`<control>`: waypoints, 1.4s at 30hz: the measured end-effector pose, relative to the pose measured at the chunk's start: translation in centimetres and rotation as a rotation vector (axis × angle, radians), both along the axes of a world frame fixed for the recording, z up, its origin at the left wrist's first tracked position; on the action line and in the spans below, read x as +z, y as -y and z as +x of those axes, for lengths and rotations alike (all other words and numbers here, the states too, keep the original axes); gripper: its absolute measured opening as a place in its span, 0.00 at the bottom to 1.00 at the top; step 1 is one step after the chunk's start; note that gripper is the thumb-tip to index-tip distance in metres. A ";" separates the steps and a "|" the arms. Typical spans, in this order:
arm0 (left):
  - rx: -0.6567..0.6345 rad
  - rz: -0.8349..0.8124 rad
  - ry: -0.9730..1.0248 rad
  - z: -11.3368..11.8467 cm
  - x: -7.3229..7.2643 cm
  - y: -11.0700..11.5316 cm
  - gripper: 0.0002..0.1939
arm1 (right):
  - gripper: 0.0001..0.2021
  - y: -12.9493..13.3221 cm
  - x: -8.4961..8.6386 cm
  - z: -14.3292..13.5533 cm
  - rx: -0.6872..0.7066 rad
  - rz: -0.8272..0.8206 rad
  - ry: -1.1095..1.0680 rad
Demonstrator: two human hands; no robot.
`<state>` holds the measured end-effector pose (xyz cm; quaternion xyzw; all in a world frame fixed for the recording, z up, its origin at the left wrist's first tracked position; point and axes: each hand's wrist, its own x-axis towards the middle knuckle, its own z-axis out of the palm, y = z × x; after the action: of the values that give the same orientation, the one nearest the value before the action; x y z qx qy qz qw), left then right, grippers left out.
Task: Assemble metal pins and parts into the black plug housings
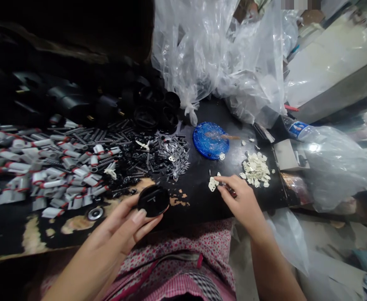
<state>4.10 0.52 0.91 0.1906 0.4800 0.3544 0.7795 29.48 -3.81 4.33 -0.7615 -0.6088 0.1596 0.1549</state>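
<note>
My left hand [120, 228] grips a round black plastic housing [153, 200] just above the near edge of the black worktable [198, 196]. My right hand [242, 200] reaches out over the table, and its fingertips touch a few small cream metal plates [213, 183]. A bigger heap of the same cream plates [256, 169] lies a little further right. A blue round lid [211, 140] with a small stick in it lies beyond my right hand.
A heap of white and red tube pieces [54, 175] covers the left of the table. Black springs and small grey metal parts [173, 156] lie in the middle, black housings [148, 113] behind. Clear plastic bags [221, 54] pile up at the back and right.
</note>
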 end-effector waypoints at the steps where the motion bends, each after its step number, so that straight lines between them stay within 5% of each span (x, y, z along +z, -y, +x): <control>1: -0.005 0.001 0.003 0.0 0.0 0.0 0.14 | 0.10 0.1 0.1 -0.3 -0.042 0.008 -0.024; 4: -0.016 0.002 0.016 -0.1 0.1 0.0 0.13 | 0.07 0.2 0.0 -1.3 -0.163 -0.037 0.026; 9: -0.004 -0.006 0.025 0.0 0.3 -0.1 0.12 | 0.12 -0.5 -1.0 -2.6 -0.168 -0.052 0.202; 18: -0.002 0.003 0.051 -0.1 0.1 0.0 0.13 | 0.06 -0.6 -0.7 -2.4 -0.165 0.027 0.079; 24: -0.015 0.010 0.044 -0.1 0.0 0.0 0.11 | 0.05 -0.4 -0.9 -2.6 0.012 -0.017 0.024; 34: 0.007 0.028 0.030 0.1 -0.6 0.4 0.15 | 0.06 -0.1 -1.2 -3.3 0.100 -0.059 0.019; 42: 0.009 0.017 0.063 -0.1 -0.6 0.4 0.16 | 0.04 0.0 -0.4 -2.5 -0.039 0.046 -0.140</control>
<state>3.99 0.09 0.30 0.1837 0.4533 0.3676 0.7910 27.01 -3.77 3.92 -0.7565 -0.5850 0.1954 0.2175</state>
